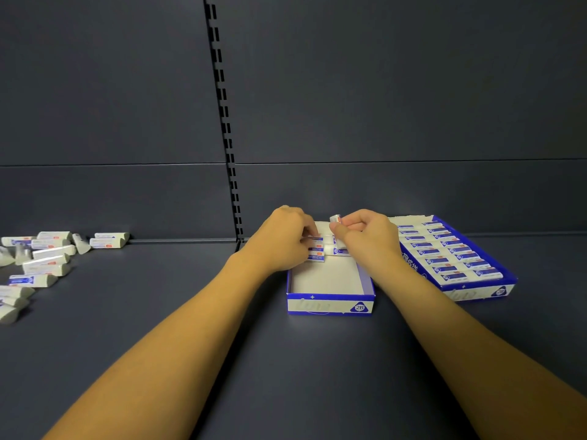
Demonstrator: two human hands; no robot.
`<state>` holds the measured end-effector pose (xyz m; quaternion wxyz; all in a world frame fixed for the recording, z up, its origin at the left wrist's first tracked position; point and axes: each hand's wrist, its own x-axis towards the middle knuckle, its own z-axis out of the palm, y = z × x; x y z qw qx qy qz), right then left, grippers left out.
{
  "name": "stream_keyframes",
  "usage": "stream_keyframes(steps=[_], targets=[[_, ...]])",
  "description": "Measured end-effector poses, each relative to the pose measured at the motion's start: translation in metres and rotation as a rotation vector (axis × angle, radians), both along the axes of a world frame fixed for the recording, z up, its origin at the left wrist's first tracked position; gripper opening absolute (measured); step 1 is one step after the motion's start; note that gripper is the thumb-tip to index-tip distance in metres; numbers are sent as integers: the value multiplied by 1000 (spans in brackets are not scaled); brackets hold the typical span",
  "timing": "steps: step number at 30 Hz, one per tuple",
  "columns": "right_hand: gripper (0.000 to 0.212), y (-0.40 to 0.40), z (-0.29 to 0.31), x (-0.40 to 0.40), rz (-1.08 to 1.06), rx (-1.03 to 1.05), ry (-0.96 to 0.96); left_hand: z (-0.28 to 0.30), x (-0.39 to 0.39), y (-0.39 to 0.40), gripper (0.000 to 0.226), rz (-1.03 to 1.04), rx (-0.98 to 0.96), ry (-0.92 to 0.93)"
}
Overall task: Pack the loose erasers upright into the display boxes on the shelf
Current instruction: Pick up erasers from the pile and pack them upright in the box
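At the near edge, two bare forearms reach in from the bottom corners across the dark grey metal shelf (127, 312) and meet over the middle. Just past them sits the small blue-and-white cardboard display box (330, 304), front wall marked 2B, its near half showing bare white floor. In its far half a few white erasers with blue-and-red sleeves (316, 254) stand on edge in two short rows against the back wall.

The left hand (282, 239) is over the left row, fingers curled down onto the standing erasers — pinching or steadying them; the exact grip is hidden by the knuckles. The right hand (365, 233) is over the right row, thumb and curled fingers pinching one white eraser (335, 219) held above the box's far end, tilted, not yet seated.

Right of that box, touching or just beside the right forearm, lies a second, larger blue-and-white display box (505, 281), angled, filled with two rows of sleeved erasers packed on edge.

Far left on the shelf — well apart from both boxes — a loose scatter of white sleeved erasers (47, 265) lies on its sides, running from the left edge toward the back wall.

Behind everything, the dark grey back panel (381, 90) with a slotted vertical upright (227, 138) running down to the shelf near the left hand.
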<state>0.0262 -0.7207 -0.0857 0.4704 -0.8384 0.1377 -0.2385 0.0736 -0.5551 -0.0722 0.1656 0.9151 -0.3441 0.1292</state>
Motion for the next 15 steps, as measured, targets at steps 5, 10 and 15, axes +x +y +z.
stream_keyframes(steps=[5, 10, 15], targets=[[20, 0, 1, -1, 2, 39, 4, -4, 15, -4, 36, 67, -37, 6], [20, 0, 1, 0, -3, 27, 25, -4, 25, -10, 21, 98, 67, -34], [18, 0, 1, 1, 4, 39, 24, -2, 25, -15, 17, 106, 62, -1]])
